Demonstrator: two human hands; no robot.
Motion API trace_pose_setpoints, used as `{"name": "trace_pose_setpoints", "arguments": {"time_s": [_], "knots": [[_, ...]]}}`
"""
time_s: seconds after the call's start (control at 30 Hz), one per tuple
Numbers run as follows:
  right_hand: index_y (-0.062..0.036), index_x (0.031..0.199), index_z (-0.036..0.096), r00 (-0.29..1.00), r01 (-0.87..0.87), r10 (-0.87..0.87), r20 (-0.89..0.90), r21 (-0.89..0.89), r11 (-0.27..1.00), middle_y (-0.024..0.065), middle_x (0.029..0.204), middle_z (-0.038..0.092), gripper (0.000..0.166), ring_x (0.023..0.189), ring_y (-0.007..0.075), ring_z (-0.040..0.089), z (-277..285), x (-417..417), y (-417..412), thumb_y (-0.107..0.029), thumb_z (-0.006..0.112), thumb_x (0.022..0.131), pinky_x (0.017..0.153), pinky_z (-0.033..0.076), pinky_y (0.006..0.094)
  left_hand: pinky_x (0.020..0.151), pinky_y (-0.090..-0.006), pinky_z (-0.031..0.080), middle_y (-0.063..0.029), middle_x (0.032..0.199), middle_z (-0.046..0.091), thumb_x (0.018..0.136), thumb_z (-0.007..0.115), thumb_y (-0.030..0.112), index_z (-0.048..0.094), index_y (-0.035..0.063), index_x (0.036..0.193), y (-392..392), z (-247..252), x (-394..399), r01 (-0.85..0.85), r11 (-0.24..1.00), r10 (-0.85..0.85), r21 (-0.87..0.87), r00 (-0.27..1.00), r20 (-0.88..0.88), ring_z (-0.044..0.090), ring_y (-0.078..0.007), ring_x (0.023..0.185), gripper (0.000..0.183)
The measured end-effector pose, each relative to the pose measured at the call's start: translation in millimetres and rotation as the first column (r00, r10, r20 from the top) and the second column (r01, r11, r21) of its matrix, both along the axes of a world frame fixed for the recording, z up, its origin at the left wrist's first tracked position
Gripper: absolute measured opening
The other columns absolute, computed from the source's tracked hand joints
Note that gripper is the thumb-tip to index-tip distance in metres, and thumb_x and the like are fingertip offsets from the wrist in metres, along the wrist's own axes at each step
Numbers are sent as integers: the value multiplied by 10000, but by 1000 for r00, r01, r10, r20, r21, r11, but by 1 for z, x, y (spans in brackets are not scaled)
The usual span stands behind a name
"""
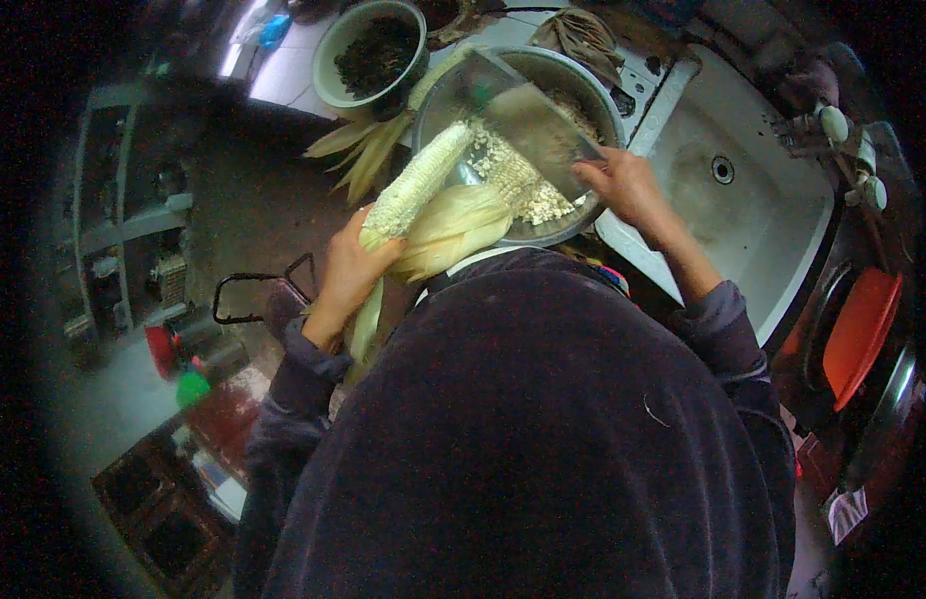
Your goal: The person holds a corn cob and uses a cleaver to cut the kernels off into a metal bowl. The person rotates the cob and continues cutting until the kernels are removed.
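Note:
My left hand point(358, 251) grips a pale maize cob point(421, 180) near its base, where the husk is peeled back. The cob tilts up and its tip reaches over a large metal basin point(612, 97). In the basin lie loose maize kernels point(545, 206) and part of another cob point(517, 183), whose pale husk point(455, 232) spreads over the near rim. At the basin's right side, my right hand point(620, 183) is closed on the edge of a wide, flat, greyish blade or sheet point(508, 93). It slants across the basin; blur leaves its exact kind unclear.
A third cob point(440, 75) with dry husk point(365, 153) lies left of the basin. Behind it stands a pale tub point(328, 60) with dark contents. A crumpled cloth point(579, 41) lies behind the basin. To the right is a sink point(770, 202); a red-orange plastic basin point(863, 337) stands beyond.

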State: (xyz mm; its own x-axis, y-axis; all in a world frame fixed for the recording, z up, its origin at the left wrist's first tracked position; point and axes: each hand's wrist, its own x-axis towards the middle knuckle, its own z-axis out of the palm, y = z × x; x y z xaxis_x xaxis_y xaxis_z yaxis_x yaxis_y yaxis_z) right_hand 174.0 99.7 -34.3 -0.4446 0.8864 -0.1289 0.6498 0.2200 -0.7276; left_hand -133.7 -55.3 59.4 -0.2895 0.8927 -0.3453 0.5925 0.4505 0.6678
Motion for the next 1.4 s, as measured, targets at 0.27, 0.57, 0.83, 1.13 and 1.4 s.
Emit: {"name": "trace_pose_setpoints", "arguments": {"time_s": [0.27,0.57,0.83,1.13,1.4], "knots": [[-17,910,657,985,-96,38,-170,-349,932,160,742,655,375,665,270,646,64,-2,-20,-376,626,808,611,483,369,769,-341,476,-187,965,635,679,690,261,523,23,1168,11,3,16,95,995,-86,26,968,-235,629,-288,896,569],[4,851,658,964,-132,26,-263,-393,910,185,742,649,387,659,271,648,51,-15,-23,-379,649,791,605,487,361,770,-350,472,-195,992,627,686,675,245,528,21,1162,12,17,17,55,997,-46,58,987,-152,626,-296,906,546],[-30,836,671,1000,-15,15,1,-150,989,187,756,644,350,705,350,631,30,-4,-1,-373,622,783,644,489,420,787,-290,459,-158,976,631,709,687,180,496,21,1203,1,7,12,44,999,-41,25,993,-109,608,-192,875,553],[-44,857,653,998,56,-56,-11,-7,998,203,729,621,308,672,382,598,29,13,3,-344,605,802,615,467,455,771,-259,458,-43,999,603,754,662,117,495,10,1202,2,19,5,9,996,19,-91,952,307,569,-112,880,490],[1,920,647,979,11,-72,-192,-303,953,173,787,658,371,704,266,653,53,-1,-15,-355,626,815,633,485,355,750,-256,471,-61,1004,587,889,517,248,453,16,1215,10,-6,1,46,990,18,-134,896,444,580,-116,861,405]]}}
